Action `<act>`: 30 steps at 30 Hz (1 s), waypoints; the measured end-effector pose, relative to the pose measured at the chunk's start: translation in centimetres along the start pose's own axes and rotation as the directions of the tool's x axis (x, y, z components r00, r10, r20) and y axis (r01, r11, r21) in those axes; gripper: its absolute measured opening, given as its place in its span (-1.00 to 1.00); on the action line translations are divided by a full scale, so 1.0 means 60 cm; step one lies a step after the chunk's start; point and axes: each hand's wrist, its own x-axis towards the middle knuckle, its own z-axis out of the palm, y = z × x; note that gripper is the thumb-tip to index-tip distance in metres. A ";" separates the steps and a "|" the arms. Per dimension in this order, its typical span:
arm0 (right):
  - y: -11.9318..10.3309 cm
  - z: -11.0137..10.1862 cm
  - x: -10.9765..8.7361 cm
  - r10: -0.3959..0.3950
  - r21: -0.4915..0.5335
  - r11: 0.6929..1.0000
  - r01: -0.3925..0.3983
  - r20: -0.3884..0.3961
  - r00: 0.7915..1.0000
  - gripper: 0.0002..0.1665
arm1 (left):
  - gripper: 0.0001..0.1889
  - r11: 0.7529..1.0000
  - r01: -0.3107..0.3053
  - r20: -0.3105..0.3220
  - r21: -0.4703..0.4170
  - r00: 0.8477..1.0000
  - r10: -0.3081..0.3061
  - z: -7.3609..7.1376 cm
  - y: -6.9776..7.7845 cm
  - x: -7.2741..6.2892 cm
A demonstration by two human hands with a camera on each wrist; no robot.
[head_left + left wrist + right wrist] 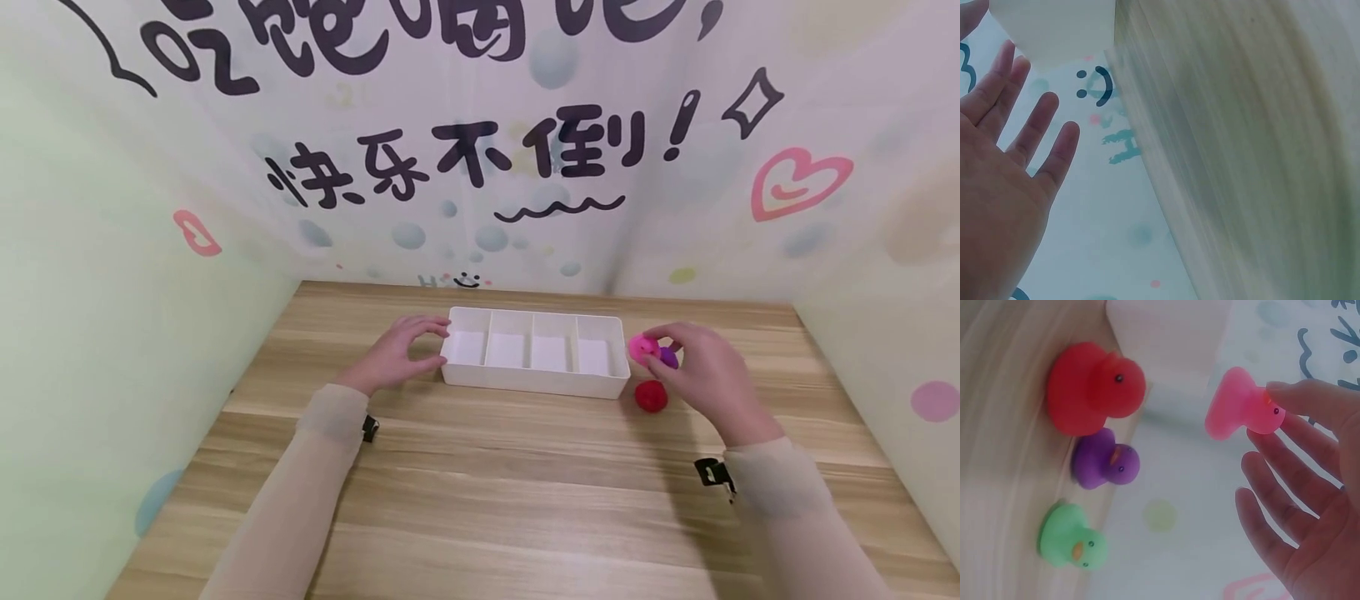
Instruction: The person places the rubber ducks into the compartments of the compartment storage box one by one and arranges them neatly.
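Observation:
In the head view a white four-section box (536,382) stands on the wooden table. My left hand (393,354) is at its left end, thumb and fingertips right at the end wall. The left wrist view shows those fingers (1041,128) spread and fairly straight. My right hand (712,375) pinches a pink rubber duck (1241,406) by its head between thumb and fingertips, raised just right of the box. Beneath and beside it, a red rubber duck (1079,390), a purple rubber duck (1100,459) and a green rubber duck (1069,537) sit in a row on the table.
The wooden table (495,492) runs back to a printed white wall sheet (450,217). Side walls (97,275) bound it left and right. In the head view the right hand covers the green duck and part of the purple one.

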 end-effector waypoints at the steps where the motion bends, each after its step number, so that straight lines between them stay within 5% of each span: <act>1: -0.004 0.001 0.003 0.008 0.002 1.000 -0.008 0.012 1.000 -0.59 | -0.57 1.000 0.000 -0.001 0.002 1.000 0.000 0.000 -0.001 0.000; 6: -0.027 0.006 0.018 0.036 0.022 0.999 -0.037 0.061 0.998 -0.55 | -0.58 1.000 0.001 0.002 0.000 1.000 -0.001 -0.001 -0.004 0.001; 14: -0.063 0.028 0.047 -0.055 -0.005 0.998 0.055 0.012 0.998 -0.61 | -0.59 1.000 -0.008 -0.007 0.002 1.000 0.008 -0.001 -0.006 0.002; 30: -0.139 0.072 0.099 -0.164 0.011 0.986 0.164 0.041 0.986 -0.65 | -0.56 0.999 -0.031 0.001 0.017 1.000 0.031 -0.004 -0.002 0.003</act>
